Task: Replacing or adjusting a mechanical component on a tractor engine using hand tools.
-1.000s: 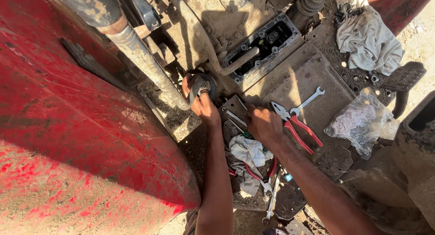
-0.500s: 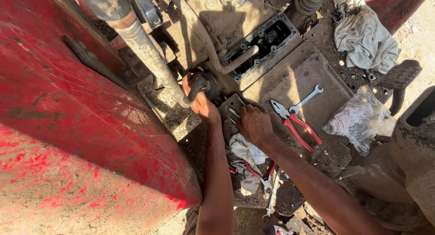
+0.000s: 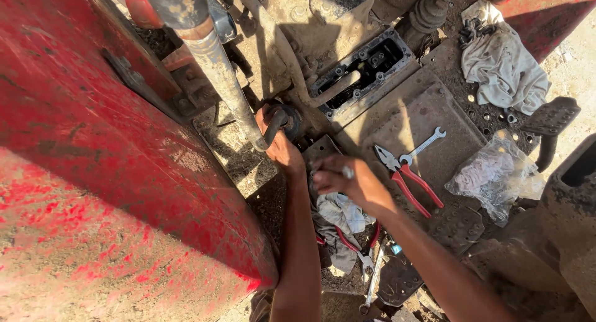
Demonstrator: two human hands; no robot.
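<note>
- your left hand (image 3: 277, 139) has its fingers clenched around a dark round rubber part (image 3: 284, 119), just right of the grey steel shaft (image 3: 218, 73).
- your right hand (image 3: 343, 180) sits just right of the shaft's lower end, fingers curled, pinching a small metal piece (image 3: 348, 172).
- red-handled pliers (image 3: 408, 179) and an open-ended spanner (image 3: 424, 145) lie further right of the shaft.

Two red-handled pliers (image 3: 410, 179) (image 3: 357, 244), one spanner (image 3: 423, 145), two rags (image 3: 503, 61) (image 3: 338, 219).

Dusty metal platform (image 3: 397, 120) carries red-handled pliers (image 3: 410, 179), a spanner (image 3: 423, 145), a plastic bag (image 3: 493, 176) and a grey rag (image 3: 504, 64).
</note>
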